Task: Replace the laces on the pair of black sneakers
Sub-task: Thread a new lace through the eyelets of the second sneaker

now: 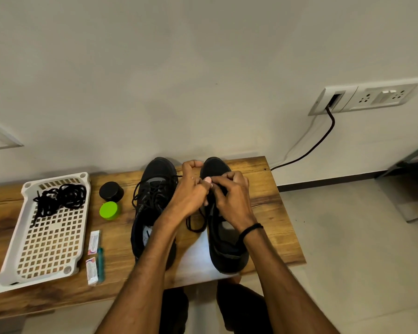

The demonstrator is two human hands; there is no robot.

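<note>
Lacing in hand on the right black fabric sneaker [228, 257], which stands on the wooden worktop [270, 208]. Fingers of my left hand [190, 192] and right hand [231, 198] curl, pinching its thin black lace [195, 228]. Next, I judge: a precise eyelet feed.

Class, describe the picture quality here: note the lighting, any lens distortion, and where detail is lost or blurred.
Head view: soft, even light, faint shadows on the table; the wide-angle lens bows the table edge and tilts the socket panel; the black sneakers swallow detail, so the lace pinched by left hand and right hand is hard to trace; the tray looks soft at its near rim.
</note>
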